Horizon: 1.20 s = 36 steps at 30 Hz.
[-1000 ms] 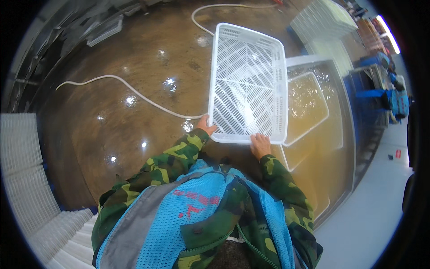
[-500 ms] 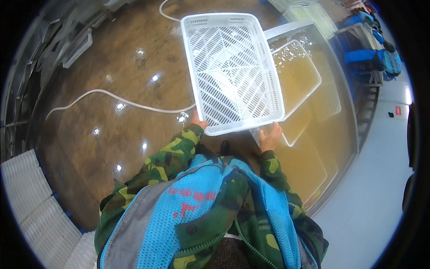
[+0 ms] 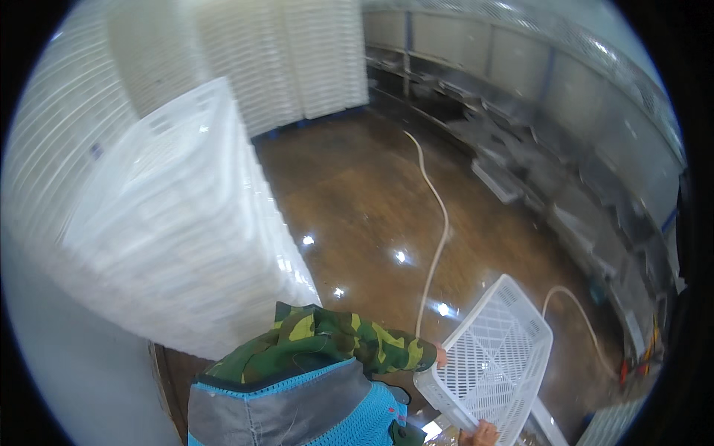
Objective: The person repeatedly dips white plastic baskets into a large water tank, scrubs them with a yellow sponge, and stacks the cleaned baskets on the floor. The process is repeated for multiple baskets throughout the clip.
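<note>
A white slatted plastic basket (image 3: 492,355) is held out low at the right of the view, tilted, with nothing inside it. My left hand (image 3: 441,356) grips its near left side; only a few fingers show past the camouflage sleeve. At the lower edge of the picture, my right hand (image 3: 481,432) closes on the near rim. Left of me rises a tall stack of white baskets (image 3: 186,215), slightly blurred, apart from the basket in my hands.
More tall white basket stacks (image 3: 323,59) stand at the back. A pale hose (image 3: 439,245) winds across the wet brown floor (image 3: 357,201). Along the right wall runs a shelf with grey trays (image 3: 494,178). A pale wall (image 3: 82,334) lies at the lower left.
I have turned left, away from the water tank, so the basket stacks fill the left of the view. The basket stays in both hands and now sits lower right.
</note>
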Available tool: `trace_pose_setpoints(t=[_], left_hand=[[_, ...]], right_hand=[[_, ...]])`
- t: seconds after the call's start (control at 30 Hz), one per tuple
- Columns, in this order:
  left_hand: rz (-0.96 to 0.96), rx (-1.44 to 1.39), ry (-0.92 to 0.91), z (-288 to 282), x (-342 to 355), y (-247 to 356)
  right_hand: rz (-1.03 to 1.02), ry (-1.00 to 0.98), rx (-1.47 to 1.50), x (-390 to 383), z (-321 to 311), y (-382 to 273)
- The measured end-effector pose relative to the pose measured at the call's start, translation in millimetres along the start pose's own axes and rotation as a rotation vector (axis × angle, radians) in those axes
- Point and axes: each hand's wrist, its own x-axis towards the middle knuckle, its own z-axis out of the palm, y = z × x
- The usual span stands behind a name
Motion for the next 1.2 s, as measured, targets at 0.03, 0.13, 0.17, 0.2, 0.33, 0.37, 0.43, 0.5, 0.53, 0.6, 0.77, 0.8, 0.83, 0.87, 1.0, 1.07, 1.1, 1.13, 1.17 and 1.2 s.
trace_pose_setpoints(t=[0.03,0.13,0.17,0.2,0.33,0.37,0.43,0.5,0.53,0.6,0.77,0.8,0.83,0.87,1.0,1.07,1.1,1.13,1.17,1.2], left_hand=[[-0.014,-0.020,0.056,-4,-8,11],[-0.033,-0.060,0.218,-22,-24,73],[-0.029,-0.088,0.276,-30,-28,95],[-0.014,-0.119,0.317,-45,-33,127],[0.403,-0.618,0.398,-102,-101,224],[0.496,-0.810,0.503,-107,-130,253],[0.721,-0.976,0.652,-89,-187,286],[0.892,-0.806,0.689,-106,-240,263],[0.798,-0.800,0.701,-100,-254,250],[0.621,-0.790,0.686,-98,-267,225],[0.396,-0.759,0.692,-72,-256,195],[0.396,-0.732,0.718,-72,-260,191],[0.403,-0.700,0.741,-72,-265,188],[0.416,-0.672,0.754,-72,-263,185],[0.396,-0.788,0.953,-85,-263,172],[0.422,-0.773,1.029,-90,-266,170],[0.449,-0.770,1.049,-91,-268,168],[0.482,-0.777,1.062,-92,-276,165],[0.452,-0.768,1.075,-93,-283,160],[0.420,-0.761,1.085,-94,-287,153]], right_hand=[[-0.084,-0.017,0.004,26,-17,19],[-0.288,0.119,0.025,90,-41,61],[-0.316,0.092,0.031,115,-38,79],[-0.356,0.190,0.101,142,-41,89],[-0.602,0.600,0.286,258,-112,98],[-0.693,0.740,0.237,290,-125,116],[-0.782,0.889,0.223,336,-178,119],[-0.744,1.001,0.317,357,-254,38],[-0.757,1.065,0.388,378,-280,11],[-0.831,1.099,0.423,422,-328,-44],[-1.024,0.928,0.547,492,-429,-191],[-1.051,0.841,0.605,490,-439,-221],[-1.071,0.761,0.657,485,-452,-250],[-1.095,0.761,0.663,470,-461,-273],[-1.317,0.632,0.584,441,-446,-327],[-1.315,0.641,0.514,435,-443,-332],[-1.312,0.643,0.473,432,-441,-334],[-1.333,0.602,0.363,425,-445,-342],[-1.331,0.573,0.300,416,-449,-351],[-1.328,0.541,0.235,409,-450,-362]])
